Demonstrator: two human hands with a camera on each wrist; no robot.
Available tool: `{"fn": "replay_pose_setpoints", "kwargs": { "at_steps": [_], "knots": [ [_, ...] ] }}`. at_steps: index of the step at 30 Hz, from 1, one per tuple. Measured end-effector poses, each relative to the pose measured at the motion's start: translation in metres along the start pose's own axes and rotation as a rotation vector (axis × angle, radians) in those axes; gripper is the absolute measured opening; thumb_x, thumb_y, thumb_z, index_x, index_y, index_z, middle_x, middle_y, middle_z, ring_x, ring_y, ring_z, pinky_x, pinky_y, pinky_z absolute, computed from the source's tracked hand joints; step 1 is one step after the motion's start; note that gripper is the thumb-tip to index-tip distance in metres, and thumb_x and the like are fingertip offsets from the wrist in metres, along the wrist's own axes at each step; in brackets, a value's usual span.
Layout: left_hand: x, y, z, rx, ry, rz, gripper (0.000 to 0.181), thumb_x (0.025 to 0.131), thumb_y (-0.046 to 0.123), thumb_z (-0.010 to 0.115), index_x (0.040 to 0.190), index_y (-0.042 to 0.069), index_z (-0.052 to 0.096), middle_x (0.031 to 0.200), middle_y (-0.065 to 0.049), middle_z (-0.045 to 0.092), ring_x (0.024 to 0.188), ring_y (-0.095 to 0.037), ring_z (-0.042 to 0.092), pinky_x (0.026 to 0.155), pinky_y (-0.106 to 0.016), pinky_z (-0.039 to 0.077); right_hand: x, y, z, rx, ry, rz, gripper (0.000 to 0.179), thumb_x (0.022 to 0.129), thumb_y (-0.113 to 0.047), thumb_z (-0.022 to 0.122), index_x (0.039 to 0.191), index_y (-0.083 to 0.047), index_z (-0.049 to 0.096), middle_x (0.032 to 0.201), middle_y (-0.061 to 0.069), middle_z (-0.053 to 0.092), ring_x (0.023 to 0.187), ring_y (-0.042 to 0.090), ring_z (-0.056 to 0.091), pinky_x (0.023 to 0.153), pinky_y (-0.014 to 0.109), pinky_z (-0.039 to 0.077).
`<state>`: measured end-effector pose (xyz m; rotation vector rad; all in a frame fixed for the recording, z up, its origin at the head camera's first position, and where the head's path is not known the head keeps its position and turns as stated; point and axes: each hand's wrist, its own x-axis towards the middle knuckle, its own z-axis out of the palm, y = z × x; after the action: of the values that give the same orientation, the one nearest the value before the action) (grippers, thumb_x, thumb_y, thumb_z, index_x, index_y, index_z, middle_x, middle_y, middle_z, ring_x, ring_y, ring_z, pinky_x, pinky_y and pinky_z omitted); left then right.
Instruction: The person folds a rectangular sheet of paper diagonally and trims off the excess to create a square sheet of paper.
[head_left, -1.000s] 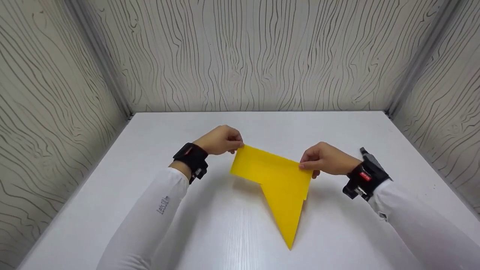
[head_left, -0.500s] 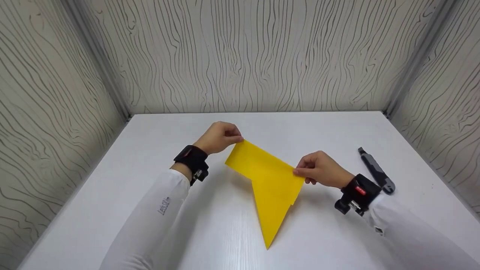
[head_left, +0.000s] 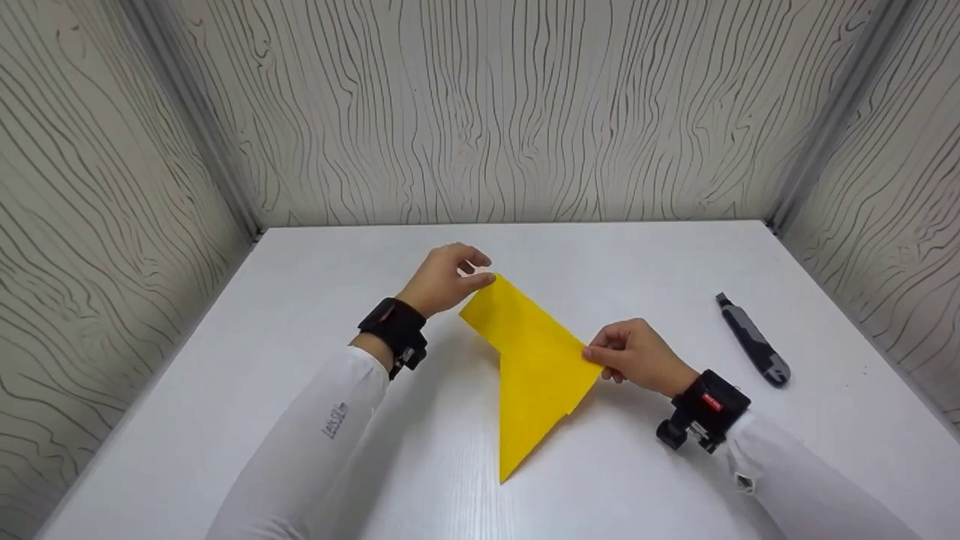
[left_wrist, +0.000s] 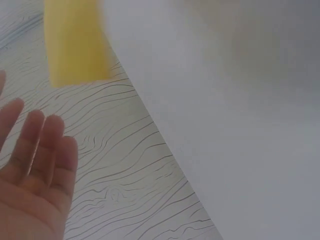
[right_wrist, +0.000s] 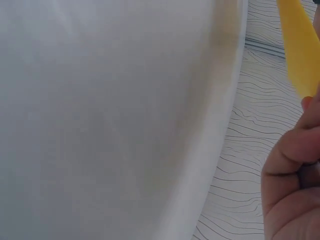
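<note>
A folded sheet of yellow paper (head_left: 536,360) hangs over the middle of the white table, its narrow point toward the near side. My right hand (head_left: 630,352) pinches its right corner between thumb and fingers. At the upper left corner is my left hand (head_left: 448,276), its thumb tip right at the paper's edge and the forefinger lifted apart from it. The left wrist view has the left fingers (left_wrist: 52,150) extended, with a gap between them and the paper (left_wrist: 77,45). In the right wrist view, curled fingers (right_wrist: 295,155) hold the paper (right_wrist: 300,50) at its lower end.
A grey and black utility knife (head_left: 754,341) lies on the white table (head_left: 637,255) to the right of my right hand. Wood-grain patterned panels (head_left: 487,112) stand behind the table and along both sides.
The paper has turned clockwise, its point swinging left and its right corner coming lower with the right hand. The left fingers have parted from their pinch. The knife has come into full view.
</note>
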<state>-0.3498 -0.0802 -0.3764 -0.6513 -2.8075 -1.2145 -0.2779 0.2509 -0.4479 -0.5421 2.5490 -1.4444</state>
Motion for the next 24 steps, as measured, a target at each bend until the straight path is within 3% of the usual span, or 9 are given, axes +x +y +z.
{"fn": "replay_pose_setpoints", "kwargs": {
  "at_steps": [4,9,15,24],
  "knots": [
    [-0.004,0.004,0.013,0.059,-0.046,-0.016,0.029,0.104,0.018,0.076,0.13,0.004,0.076,0.136,-0.015,0.071,0.126,-0.034,0.065,0.108,-0.042,0.059,0.001,0.001,0.002,0.015,0.033,0.058,0.024,0.104,-0.015,0.075,0.094,0.007,0.074,0.067,0.0,0.066,0.055,0.009,0.057,0.054,0.018,0.05],
    [-0.015,0.013,0.041,0.244,-0.189,-0.025,0.035,0.101,0.021,0.079,0.133,0.006,0.076,0.137,-0.013,0.07,0.126,-0.031,0.065,0.114,-0.042,0.055,0.004,-0.001,0.004,-0.035,0.066,0.168,0.022,0.104,-0.015,0.075,0.091,0.003,0.075,0.065,0.0,0.067,0.054,0.009,0.059,0.053,0.019,0.051],
    [-0.033,0.024,0.077,0.436,-0.36,0.031,0.034,0.1,0.027,0.08,0.131,0.01,0.078,0.128,-0.009,0.072,0.105,-0.021,0.066,0.106,-0.037,0.059,0.009,-0.004,0.005,-0.182,0.082,0.271,0.025,0.105,-0.019,0.072,0.087,-0.003,0.076,0.067,0.002,0.069,0.056,0.012,0.06,0.055,0.022,0.052],
    [-0.049,0.026,0.104,0.511,-0.387,0.091,0.024,0.103,0.021,0.075,0.123,0.011,0.082,0.105,-0.004,0.071,0.089,-0.019,0.059,0.094,-0.03,0.059,0.011,-0.004,0.006,-0.343,0.024,0.336,0.031,0.103,-0.019,0.071,0.075,-0.005,0.07,0.058,0.002,0.065,0.048,0.013,0.057,0.048,0.022,0.045]
  ]
}}
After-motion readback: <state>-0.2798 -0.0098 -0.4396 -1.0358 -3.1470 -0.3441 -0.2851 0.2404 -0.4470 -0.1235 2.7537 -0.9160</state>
